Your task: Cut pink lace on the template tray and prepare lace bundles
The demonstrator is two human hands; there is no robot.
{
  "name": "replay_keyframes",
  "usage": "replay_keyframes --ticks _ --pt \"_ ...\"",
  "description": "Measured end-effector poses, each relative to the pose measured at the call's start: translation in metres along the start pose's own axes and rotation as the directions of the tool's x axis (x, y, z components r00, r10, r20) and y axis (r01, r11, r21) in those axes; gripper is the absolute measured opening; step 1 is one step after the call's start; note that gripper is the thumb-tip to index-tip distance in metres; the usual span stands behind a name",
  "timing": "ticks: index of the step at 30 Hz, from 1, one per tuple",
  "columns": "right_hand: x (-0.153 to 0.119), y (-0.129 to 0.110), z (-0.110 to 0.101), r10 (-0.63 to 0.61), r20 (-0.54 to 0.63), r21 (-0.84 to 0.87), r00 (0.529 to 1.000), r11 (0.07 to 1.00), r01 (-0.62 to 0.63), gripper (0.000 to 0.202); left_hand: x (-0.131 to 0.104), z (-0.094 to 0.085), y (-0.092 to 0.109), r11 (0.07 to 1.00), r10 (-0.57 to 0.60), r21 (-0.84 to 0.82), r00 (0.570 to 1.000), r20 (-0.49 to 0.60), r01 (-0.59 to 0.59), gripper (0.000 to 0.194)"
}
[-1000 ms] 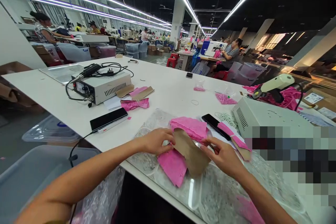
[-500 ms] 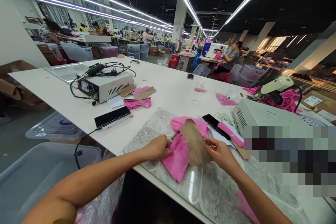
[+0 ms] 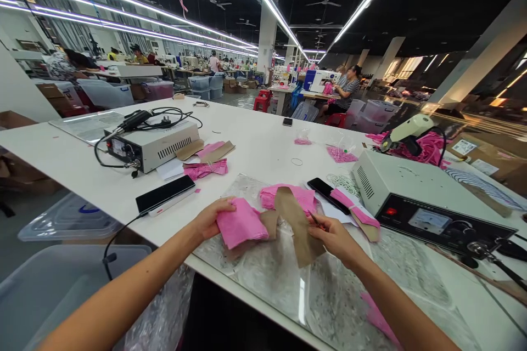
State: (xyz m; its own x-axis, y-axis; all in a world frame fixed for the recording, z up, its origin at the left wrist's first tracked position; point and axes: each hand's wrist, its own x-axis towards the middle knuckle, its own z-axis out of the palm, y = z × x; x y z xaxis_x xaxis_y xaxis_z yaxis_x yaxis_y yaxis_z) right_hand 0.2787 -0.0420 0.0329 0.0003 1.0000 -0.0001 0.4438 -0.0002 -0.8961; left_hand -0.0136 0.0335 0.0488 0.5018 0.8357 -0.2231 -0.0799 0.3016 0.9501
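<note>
My left hand is closed on a small stack of pink fabric pieces, raised a little above the clear mat. A brown paper piece pokes out beside that stack. My right hand has its fingers closed at the edge of a longer, curved brown paper piece. Between those same fingers sits a thin dark-tipped tool with a bit of orange; its kind is too small to tell. Behind the brown piece lies another pink fabric bundle on the mat.
Two control boxes stand on the white table: one at left, one at right. Phones lie at left and near my right hand. A tied pink bundle is farther back. A clear bin stands below left.
My left hand has moved left and lifted the pink stack away from the curved brown piece. My right hand stays near that piece. The camera view has turned slightly right.
</note>
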Motion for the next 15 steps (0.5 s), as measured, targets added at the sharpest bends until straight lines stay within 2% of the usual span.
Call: replay_keyframes --ticks 4,7,9,11,13,15 --pt "0.024 -0.015 0.015 -0.067 0.074 -0.067 0.995 0.995 0.072 0.027 -0.015 -0.017 0.001 0.993 0.03 -0.115 0.999 0.012 -0.028 0.021" --pt "0.043 -0.022 0.037 -0.108 0.213 -0.141 0.971 0.98 0.14 0.017 -0.029 -0.028 0.0 0.994 0.008 -0.11 0.995 0.101 0.003 0.018" --pt "0.054 -0.023 0.054 -0.116 0.281 -0.193 0.953 0.966 0.174 0.024 -0.039 -0.03 0.001 0.999 -0.031 -0.007 0.982 0.188 0.033 0.017" --pt "0.061 -0.023 0.068 -0.107 0.293 -0.247 0.95 0.952 0.183 0.033 -0.048 -0.026 0.004 0.986 -0.055 0.165 0.97 0.235 0.016 0.016" --pt "0.063 -0.022 0.073 -0.099 0.261 -0.281 0.96 0.944 0.174 0.029 -0.056 -0.017 0.007 0.948 -0.037 0.313 0.964 0.263 -0.049 0.016" --pt "0.057 -0.023 0.07 -0.103 0.206 -0.281 0.973 0.946 0.16 0.032 -0.06 -0.003 0.01 0.925 0.01 0.361 0.955 0.295 -0.121 0.015"
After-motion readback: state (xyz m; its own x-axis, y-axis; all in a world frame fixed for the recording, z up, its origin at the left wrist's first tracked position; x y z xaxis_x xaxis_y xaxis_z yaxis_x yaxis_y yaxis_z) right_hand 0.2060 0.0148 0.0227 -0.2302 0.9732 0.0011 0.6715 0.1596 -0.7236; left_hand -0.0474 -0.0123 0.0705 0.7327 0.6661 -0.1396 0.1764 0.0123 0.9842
